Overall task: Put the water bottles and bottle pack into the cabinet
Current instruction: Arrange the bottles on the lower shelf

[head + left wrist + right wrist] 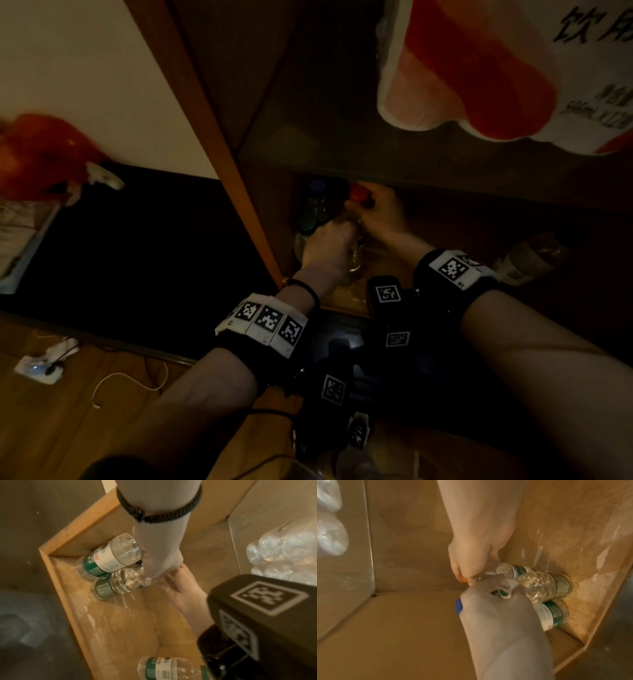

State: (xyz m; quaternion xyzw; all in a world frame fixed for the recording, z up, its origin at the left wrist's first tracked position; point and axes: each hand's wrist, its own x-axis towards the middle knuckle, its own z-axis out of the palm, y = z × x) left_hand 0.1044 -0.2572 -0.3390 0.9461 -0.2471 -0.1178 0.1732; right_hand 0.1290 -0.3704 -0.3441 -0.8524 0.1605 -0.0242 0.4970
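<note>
Several clear water bottles (106,558) with green labels stand in the left corner of the cabinet's bottom compartment (120,622). My left hand (335,229) grips the neck of a white-capped bottle (506,588) there. Just beyond it, my right hand (371,205) pinches the top of a red-capped bottle (358,193). A blue cap (318,185) and a green cap (306,222) show beside them. One more bottle (527,257) lies on its side on the compartment floor to the right. The wrapped bottle pack (513,68), red and white, sits on the shelf above.
A glass shelf (342,161) hangs low over both hands. The cabinet's wooden side panel (222,137) closes the left. Outside it are a dark surface, an orange object (41,154), and a power strip (41,370) with a white cable on the wooden floor.
</note>
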